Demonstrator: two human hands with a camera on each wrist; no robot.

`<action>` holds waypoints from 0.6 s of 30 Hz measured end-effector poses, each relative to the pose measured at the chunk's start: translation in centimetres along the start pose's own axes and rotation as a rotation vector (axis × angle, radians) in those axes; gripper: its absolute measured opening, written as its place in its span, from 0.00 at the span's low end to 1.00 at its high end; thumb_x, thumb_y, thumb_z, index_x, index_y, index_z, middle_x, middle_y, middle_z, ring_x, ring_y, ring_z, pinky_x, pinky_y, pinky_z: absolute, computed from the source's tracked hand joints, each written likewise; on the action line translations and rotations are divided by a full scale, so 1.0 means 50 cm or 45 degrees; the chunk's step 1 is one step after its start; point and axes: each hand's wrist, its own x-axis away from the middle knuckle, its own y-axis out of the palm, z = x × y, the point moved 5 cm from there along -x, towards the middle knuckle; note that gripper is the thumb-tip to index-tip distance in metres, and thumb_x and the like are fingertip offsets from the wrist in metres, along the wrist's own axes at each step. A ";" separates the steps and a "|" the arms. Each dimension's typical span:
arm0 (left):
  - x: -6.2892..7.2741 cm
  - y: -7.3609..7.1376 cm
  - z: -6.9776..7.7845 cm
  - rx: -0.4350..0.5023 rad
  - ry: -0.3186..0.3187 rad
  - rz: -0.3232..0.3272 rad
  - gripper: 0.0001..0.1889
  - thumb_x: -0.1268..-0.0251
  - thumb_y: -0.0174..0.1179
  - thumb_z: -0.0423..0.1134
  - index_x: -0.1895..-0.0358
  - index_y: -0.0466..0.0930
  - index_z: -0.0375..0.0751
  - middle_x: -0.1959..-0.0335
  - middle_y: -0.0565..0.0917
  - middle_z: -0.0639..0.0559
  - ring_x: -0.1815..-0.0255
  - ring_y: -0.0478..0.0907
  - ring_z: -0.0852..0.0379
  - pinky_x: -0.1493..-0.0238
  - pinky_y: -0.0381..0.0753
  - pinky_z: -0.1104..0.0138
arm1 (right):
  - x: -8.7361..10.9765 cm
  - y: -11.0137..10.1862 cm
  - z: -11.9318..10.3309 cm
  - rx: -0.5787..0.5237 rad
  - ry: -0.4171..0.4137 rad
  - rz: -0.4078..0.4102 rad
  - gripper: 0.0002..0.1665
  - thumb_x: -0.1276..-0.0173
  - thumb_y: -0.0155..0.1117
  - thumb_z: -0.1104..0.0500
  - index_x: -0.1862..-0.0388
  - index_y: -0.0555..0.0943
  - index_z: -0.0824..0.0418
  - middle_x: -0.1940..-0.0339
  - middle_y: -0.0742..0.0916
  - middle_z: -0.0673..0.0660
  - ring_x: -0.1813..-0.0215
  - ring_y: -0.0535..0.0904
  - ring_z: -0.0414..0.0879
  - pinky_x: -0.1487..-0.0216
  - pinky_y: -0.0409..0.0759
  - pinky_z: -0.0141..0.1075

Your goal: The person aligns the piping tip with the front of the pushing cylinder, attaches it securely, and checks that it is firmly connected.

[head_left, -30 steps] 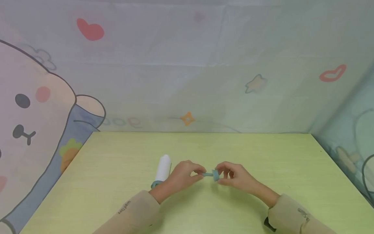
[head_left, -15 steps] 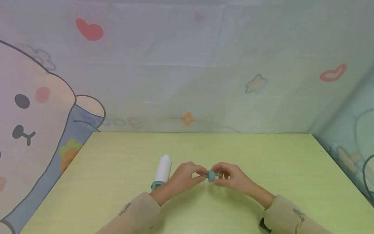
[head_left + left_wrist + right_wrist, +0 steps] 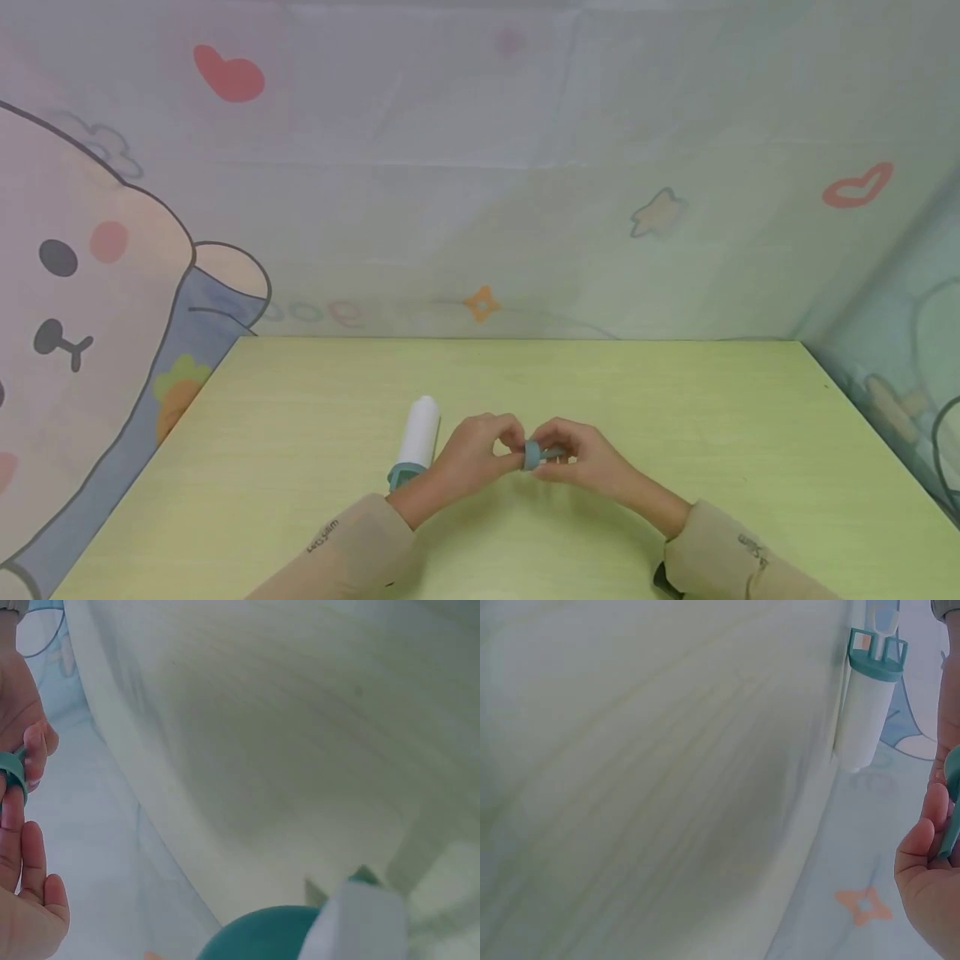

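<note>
Between my two hands is a small teal round cap point(image 3: 532, 456), held above the table. A thin teal rod point(image 3: 553, 453) sticks out of its right side, into the fingers of my right hand. My left hand point(image 3: 476, 454) pinches at the cap's left side; in the left wrist view a fingertip reaches into its ring-like rim point(image 3: 13, 766). My right hand point(image 3: 588, 457) holds the cap's right edge with thumb and fingers. Whether rod and cap are one piece cannot be told. Beyond my left wrist lies a white cylinder point(image 3: 420, 433) with a teal handled end point(image 3: 877, 666).
The light yellow-green table point(image 3: 637, 383) reaches back to a printed cloth backdrop point(image 3: 450, 208). The white cylinder lies close to my left forearm. A dark cable point(image 3: 939, 458) hangs at the far right, off the table.
My right hand has moved left with the cap, toward my nearly still left hand. The rod showed on the cap's left before; now it shows on the right.
</note>
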 end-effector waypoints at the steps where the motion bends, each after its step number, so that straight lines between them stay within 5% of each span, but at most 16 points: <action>1: 0.001 -0.002 0.001 -0.002 -0.001 0.000 0.06 0.50 0.63 0.40 0.73 0.75 0.47 0.74 0.80 0.58 0.67 0.74 0.60 0.65 0.68 0.73 | -0.001 0.003 0.001 -0.010 0.004 -0.008 0.14 0.44 0.63 0.63 0.58 0.75 0.65 0.64 0.82 0.61 0.66 0.78 0.36 0.69 0.74 0.29; 7: 0.010 -0.013 -0.008 -0.045 -0.023 -0.019 0.06 0.49 0.63 0.43 0.74 0.74 0.50 0.73 0.81 0.60 0.66 0.74 0.61 0.64 0.67 0.73 | 0.000 0.008 0.005 -0.028 0.045 -0.033 0.15 0.44 0.63 0.62 0.58 0.74 0.67 0.64 0.81 0.64 0.66 0.78 0.40 0.65 0.77 0.33; 12: 0.021 -0.034 -0.044 -0.145 -0.055 0.005 0.06 0.50 0.63 0.42 0.71 0.76 0.49 0.72 0.80 0.62 0.65 0.74 0.59 0.63 0.69 0.71 | 0.005 0.002 0.017 0.000 0.103 -0.012 0.17 0.45 0.64 0.61 0.58 0.75 0.67 0.65 0.81 0.62 0.68 0.77 0.38 0.65 0.76 0.32; 18: 0.034 -0.062 -0.103 -0.204 -0.221 0.027 0.09 0.50 0.63 0.41 0.64 0.78 0.44 0.66 0.80 0.56 0.61 0.74 0.54 0.63 0.71 0.66 | 0.011 -0.003 0.024 0.021 0.129 -0.007 0.19 0.46 0.65 0.61 0.57 0.74 0.67 0.64 0.81 0.62 0.67 0.76 0.38 0.65 0.75 0.31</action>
